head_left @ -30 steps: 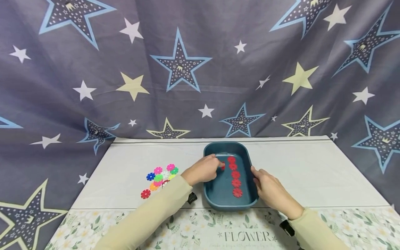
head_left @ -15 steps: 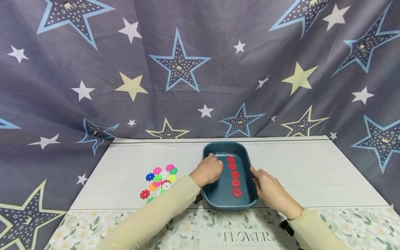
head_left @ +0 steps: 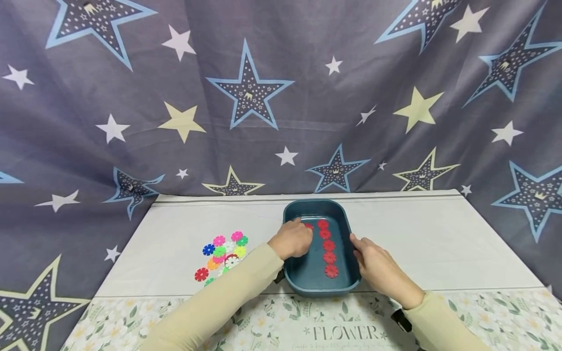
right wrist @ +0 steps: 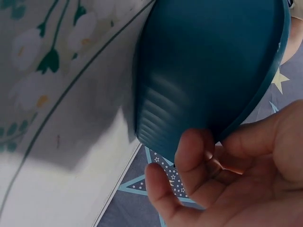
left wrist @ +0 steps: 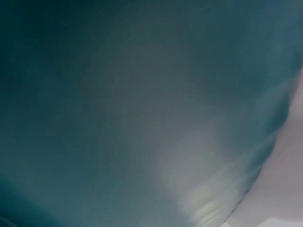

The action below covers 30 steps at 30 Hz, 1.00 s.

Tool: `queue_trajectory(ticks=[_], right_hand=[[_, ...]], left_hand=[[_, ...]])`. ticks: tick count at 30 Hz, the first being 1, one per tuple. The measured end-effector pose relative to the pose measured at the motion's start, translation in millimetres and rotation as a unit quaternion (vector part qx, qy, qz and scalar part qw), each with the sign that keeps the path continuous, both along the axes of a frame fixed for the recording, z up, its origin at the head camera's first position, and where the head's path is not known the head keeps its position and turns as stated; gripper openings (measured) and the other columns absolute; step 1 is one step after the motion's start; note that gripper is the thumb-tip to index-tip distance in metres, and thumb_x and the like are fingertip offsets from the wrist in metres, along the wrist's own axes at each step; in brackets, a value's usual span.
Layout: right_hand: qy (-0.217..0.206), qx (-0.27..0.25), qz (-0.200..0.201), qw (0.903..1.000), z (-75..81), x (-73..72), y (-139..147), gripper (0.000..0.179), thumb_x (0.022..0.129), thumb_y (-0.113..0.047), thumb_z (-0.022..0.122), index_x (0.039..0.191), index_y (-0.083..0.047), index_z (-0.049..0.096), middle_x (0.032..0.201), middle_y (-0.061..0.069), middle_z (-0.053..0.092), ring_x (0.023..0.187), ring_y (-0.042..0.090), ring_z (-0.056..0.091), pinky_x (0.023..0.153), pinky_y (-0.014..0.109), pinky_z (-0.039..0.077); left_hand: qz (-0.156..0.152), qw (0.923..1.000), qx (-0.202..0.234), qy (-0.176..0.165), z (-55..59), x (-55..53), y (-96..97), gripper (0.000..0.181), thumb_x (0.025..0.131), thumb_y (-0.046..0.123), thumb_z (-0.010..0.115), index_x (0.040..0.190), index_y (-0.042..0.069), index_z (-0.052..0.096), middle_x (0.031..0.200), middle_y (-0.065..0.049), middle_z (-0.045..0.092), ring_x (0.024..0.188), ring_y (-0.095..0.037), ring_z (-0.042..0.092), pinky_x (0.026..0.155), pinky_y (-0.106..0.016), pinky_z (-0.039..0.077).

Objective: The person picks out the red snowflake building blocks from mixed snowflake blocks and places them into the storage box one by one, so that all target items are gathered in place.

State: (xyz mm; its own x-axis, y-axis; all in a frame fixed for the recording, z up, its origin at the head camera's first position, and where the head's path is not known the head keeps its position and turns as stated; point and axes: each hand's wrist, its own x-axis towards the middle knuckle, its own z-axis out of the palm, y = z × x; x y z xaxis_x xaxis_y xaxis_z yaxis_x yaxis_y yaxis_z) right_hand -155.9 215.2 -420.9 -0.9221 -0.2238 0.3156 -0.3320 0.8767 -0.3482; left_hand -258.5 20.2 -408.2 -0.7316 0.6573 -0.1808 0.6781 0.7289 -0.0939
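A dark teal plastic tub (head_left: 322, 285) stands on the table, with a column of several red snowflake discs (head_left: 329, 245) along its floor. My left hand (head_left: 293, 239) reaches inside at the left with curled fingers, its fingertips partly hidden. Another red snowflake disc (head_left: 309, 225) shows at those fingers, mostly covered by the hand. My right hand (head_left: 373, 261) grips the tub's right rim. In the right wrist view, the thumb and fingers of that hand pinch the tub wall (right wrist: 203, 71). The left wrist view is filled by a blurred teal surface (left wrist: 118, 94).
Left of the tub lies a loose pile of mixed-colour snowflake discs (head_left: 219, 252), partly behind the left sleeve (head_left: 228, 292). A flowered cloth band (head_left: 342, 317) runs along the table's front. A grey star-patterned curtain (head_left: 263, 146) hangs behind.
My left hand has turned and its fingers have curled in. The red snowflake disc at it has moved slightly away toward the tub's far end. The right hand keeps its grip on the rim.
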Motion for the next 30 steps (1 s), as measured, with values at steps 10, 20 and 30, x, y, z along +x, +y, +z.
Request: queue_trajectory(ticks=[10, 20, 30], right_hand=[[-0.006, 0.001, 0.003, 1.0, 2.2, -0.5, -2, 0.04, 0.089, 0.001, 0.06, 0.127, 0.01, 0.054, 0.075, 0.003, 0.051, 0.059, 0.01, 0.042, 0.053, 0.029, 0.039], [-0.013, 0.0, 0.004, 0.9999, 4.1, 0.9, 0, 0.04, 0.089, 0.001, 0.059, 0.128, 0.01, 0.053, 0.075, 0.003, 0.051, 0.059, 0.011, 0.041, 0.054, 0.03, 0.038], [-0.015, -0.002, 0.003, 0.9999, 4.9, 1.7, 0, 0.04, 0.089, 0.002, 0.059, 0.127, 0.011, 0.053, 0.078, 0.005, 0.053, 0.06, 0.012, 0.043, 0.054, 0.031, 0.039]], left_hand=[[-0.008, 0.9978, 0.066, -0.002, 9.1, 4.3, -13.0, 0.016, 0.089, 0.005, 0.055, 0.081, 0.009, 0.068, 0.066, -0.001, 0.056, 0.085, -0.02, 0.055, 0.096, -0.03, 0.037], [-0.036, 0.9794, 0.181, 0.082, 36.7, 16.3, -77.6, 0.028, 0.083, 0.004, 0.062, 0.111, 0.005, 0.069, 0.105, -0.008, 0.066, 0.089, -0.024, 0.053, 0.083, -0.033, 0.041], [0.027, 0.9785, 0.197, 0.055, 33.7, 27.5, -156.4, 0.026, 0.08, 0.006, 0.072, 0.106, 0.005, 0.069, 0.098, -0.008, 0.065, 0.083, -0.023, 0.051, 0.074, -0.035, 0.044]])
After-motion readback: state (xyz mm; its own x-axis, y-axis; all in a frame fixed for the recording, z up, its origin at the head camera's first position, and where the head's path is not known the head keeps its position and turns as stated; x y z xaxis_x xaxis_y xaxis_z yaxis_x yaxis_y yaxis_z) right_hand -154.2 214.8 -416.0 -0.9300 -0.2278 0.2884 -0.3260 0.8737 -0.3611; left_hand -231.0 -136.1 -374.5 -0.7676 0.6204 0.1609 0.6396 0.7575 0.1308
